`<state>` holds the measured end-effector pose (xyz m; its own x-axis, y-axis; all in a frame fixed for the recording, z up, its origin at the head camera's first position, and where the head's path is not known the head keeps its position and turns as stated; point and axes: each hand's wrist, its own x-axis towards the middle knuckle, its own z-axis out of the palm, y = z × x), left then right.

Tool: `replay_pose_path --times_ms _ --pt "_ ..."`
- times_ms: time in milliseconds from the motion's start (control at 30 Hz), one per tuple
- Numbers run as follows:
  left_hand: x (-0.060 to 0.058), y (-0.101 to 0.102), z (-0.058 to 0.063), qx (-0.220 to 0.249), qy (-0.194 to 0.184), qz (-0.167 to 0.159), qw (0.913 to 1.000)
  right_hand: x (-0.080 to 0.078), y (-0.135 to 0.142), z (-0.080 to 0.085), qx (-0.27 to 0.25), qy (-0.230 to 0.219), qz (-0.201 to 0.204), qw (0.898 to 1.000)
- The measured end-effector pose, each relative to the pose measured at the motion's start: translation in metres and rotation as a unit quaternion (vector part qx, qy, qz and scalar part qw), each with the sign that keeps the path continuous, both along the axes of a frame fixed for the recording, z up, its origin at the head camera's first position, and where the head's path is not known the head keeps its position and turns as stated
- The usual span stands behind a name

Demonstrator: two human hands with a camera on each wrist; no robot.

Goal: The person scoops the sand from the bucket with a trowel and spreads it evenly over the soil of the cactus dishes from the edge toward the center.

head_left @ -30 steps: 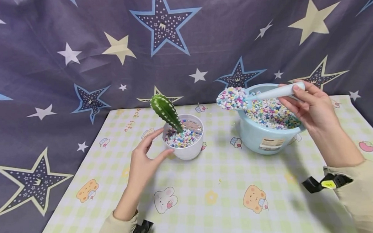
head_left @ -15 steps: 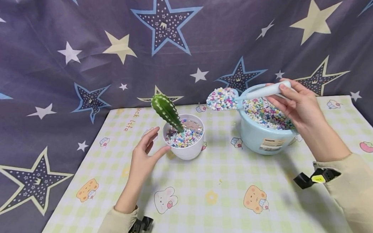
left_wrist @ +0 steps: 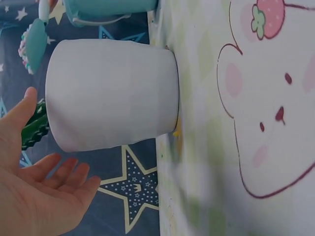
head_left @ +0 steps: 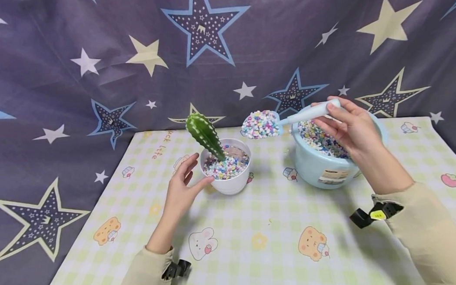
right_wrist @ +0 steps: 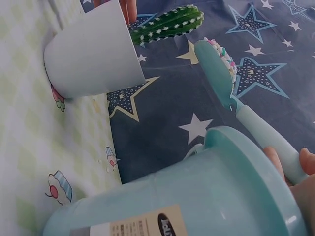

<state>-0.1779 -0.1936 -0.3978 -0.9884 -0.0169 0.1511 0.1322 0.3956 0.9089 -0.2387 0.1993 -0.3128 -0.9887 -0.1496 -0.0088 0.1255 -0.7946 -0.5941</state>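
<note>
My right hand (head_left: pixel 354 128) grips the pale blue handle of a small scoop (head_left: pixel 312 112), thumb on top. The scoop's bowl is heaped with multicoloured pebbles (head_left: pixel 261 124) and hangs level between the two containers, above the table. Under that hand stands a light blue bucket (head_left: pixel 325 171), filled with the same pebbles. To the left, a white pot (head_left: pixel 232 186) holds a leaning green cactus (head_left: pixel 205 135) set in pebbles, with a pinkish-brown patch showing at the back right. My left hand (head_left: pixel 183 189) is spread at the pot's left side, thumb tip near the rim; the left wrist view shows its fingers relaxed.
A checked tablecloth (head_left: pixel 256 215) printed with cartoon figures covers the table. Behind it hangs a dark curtain (head_left: pixel 108 36) with stars. A paper label (right_wrist: pixel 142 223) is on the bucket's side. The table's back edge runs close behind both containers.
My right hand has carried the loaded scoop leftward, from over the bucket toward the pot. The left hand has stayed beside the pot, shifting only slightly.
</note>
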Motion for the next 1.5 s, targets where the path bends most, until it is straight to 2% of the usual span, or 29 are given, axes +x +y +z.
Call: replay_pose_path --times_ms 233,867,1500 --pt "-0.004 0.004 -0.005 0.0 -0.005 -0.011 0.9999 -0.002 -0.009 0.0 0.042 -0.002 0.002 0.999" --pt "-0.006 0.011 -0.005 -0.025 -0.025 -0.027 0.999 -0.006 -0.028 0.0 0.086 0.004 0.03 0.996" --pt "-0.001 0.014 -0.005 -0.042 -0.015 -0.014 0.9989 -0.01 -0.042 0.001 0.132 -0.005 0.043 0.99"
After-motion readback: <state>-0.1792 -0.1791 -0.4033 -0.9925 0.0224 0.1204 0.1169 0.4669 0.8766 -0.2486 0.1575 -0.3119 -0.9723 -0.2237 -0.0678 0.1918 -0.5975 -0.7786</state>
